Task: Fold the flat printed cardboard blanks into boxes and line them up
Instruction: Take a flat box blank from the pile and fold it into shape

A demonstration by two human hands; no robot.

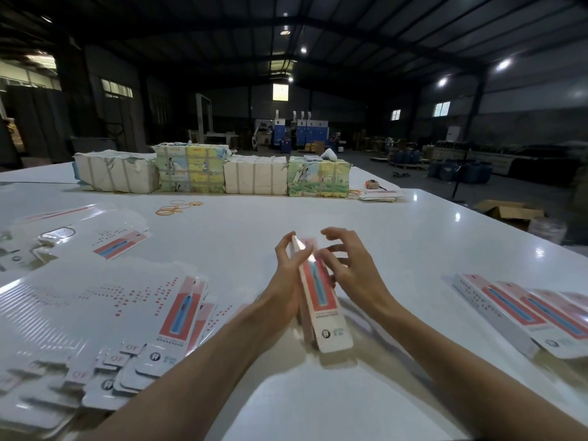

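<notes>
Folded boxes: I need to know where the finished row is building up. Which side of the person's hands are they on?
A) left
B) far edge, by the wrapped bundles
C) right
C: the row of folded boxes lies to the right of the right hand and the box being folded; the flat blanks pile up on the left.
</notes>
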